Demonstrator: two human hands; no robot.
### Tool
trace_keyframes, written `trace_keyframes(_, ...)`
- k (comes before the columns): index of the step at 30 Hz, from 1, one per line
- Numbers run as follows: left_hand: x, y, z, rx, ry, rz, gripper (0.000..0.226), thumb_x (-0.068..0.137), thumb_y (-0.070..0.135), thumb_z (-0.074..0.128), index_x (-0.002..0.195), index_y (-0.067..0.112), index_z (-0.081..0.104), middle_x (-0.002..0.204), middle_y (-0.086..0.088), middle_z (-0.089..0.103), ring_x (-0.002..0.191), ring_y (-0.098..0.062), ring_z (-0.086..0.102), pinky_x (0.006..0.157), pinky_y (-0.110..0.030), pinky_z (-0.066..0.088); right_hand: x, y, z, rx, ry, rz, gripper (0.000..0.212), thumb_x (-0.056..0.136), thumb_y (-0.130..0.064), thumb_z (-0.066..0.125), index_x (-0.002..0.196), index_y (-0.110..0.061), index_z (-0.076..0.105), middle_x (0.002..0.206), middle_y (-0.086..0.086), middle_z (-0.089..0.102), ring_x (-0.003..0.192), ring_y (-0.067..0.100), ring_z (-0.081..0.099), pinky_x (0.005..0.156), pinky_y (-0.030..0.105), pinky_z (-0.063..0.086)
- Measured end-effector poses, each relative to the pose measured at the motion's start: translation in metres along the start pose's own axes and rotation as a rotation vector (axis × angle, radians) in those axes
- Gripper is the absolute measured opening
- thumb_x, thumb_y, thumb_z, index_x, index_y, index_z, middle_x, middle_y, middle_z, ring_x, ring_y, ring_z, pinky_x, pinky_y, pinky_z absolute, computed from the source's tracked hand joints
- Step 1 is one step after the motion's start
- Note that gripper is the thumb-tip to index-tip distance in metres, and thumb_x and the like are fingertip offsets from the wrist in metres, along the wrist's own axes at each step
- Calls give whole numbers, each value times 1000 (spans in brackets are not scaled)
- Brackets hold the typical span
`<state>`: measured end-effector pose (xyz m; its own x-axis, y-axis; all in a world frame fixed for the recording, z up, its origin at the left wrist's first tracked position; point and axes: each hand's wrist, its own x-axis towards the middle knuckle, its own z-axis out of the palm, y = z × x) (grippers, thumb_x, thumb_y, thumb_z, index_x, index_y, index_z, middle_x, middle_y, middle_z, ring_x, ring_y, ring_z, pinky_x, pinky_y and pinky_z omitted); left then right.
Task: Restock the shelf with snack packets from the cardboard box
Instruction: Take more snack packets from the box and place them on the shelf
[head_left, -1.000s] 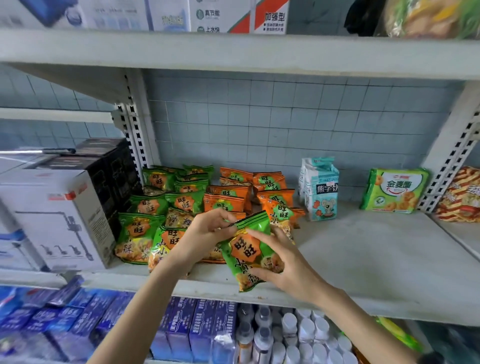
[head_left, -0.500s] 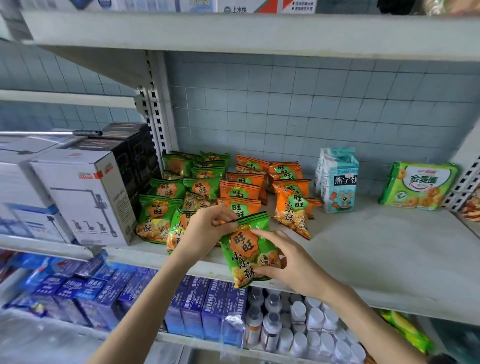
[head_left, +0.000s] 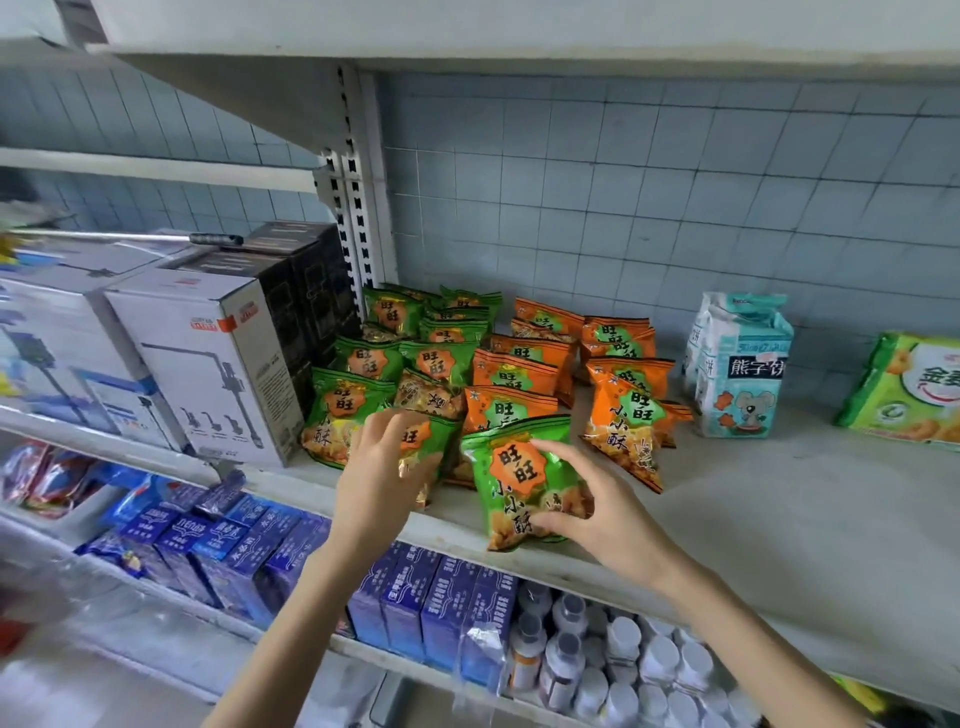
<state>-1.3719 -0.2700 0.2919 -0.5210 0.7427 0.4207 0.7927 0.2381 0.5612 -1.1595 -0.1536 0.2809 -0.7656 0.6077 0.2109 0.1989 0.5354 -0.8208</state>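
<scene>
Shelf (head_left: 779, 499), front edge: green packet (head_left: 519, 483) upright, pinched between thumb and curled fingers of right hand (head_left: 597, 514); left hand (head_left: 379, 478) just beside, fingers curled over second green packet (head_left: 423, 441); orange packets (head_left: 623, 431) in rows behind.

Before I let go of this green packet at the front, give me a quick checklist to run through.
1. Right hand holds the front green packet: ok.
2. Packet clear of the shelf front edge: not ok, its bottom sits right at it.
3. Lined up with the greens: not ok, an orange packet stands directly behind.
4. Left hand gripping the neighbouring green packet: cannot tell.
5. Bare shelf space to the right: ok.
</scene>
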Motion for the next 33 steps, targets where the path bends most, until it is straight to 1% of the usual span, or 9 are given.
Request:
trace_keyframes(3,-3,-15,3,139,-1,-73,66,81,31,73,136,10,43,143,-14,37,129,-35,34,99,-46,37,5,-2,4,7,86,-1,66,79,-24,77,127,-53,42,129,-31,48,116,-14,46,89,0,34)
trace_keyframes(6,2,-20,9,213,-71,-120,87,79,48,69,147,18,24,152,-11,22,138,-32,24,107,-47,34,12,-7,16,12,163,19,66,79,-24,77,130,-48,42,134,-24,48,122,-7,46,98,10,35)
trace_keyframes(8,6,-25,11,231,-97,-92,88,79,50,66,149,22,19,153,-8,21,138,-30,25,105,-46,37,17,-11,28,23,206,45,67,79,-25,76,134,-44,42,136,-21,48,124,0,47,105,23,36)
trace_keyframes(11,9,-39,8,251,-87,-45,82,81,45,66,148,24,23,153,-6,25,135,-29,30,100,-44,41,21,-20,47,28,246,83,68,79,-24,76,134,-43,42,137,-19,46,127,1,43,107,28,35)
trace_keyframes(18,11,-73,-22,205,-20,51,76,77,36,70,143,20,36,144,-8,40,118,-31,48,86,-42,48,34,-46,98,2,326,118,68,81,-19,74,127,-51,37,132,-27,41,121,-16,37,90,-2,30)
trace_keyframes(22,14,-80,-32,132,17,111,69,74,30,73,137,17,45,134,-8,47,105,-30,54,71,-40,51,37,-58,117,-6,428,118,69,81,-20,74,135,-44,38,138,-31,37,129,-9,35,105,14,27)
trace_keyframes(26,16,-89,-31,77,-116,105,74,78,38,66,142,21,34,144,-6,35,120,-31,46,82,-41,48,32,-57,126,-39,510,196,70,82,-19,73,140,-34,36,144,-13,41,122,13,49,104,25,38)
trace_keyframes(29,17,-93,-30,25,-159,106,79,78,38,64,145,22,25,145,-6,32,122,-29,45,79,-39,49,27,-58,129,-98,504,249,69,83,-20,72,138,-39,34,144,-8,41,110,10,47,106,41,39)
trace_keyframes(33,15,-91,-34,-53,-138,164,80,74,33,69,143,20,30,139,-6,36,110,-30,54,61,-33,46,31,-62,133,-50,499,235,70,82,-15,73,134,-42,34,144,-9,40,129,11,42,111,36,34)
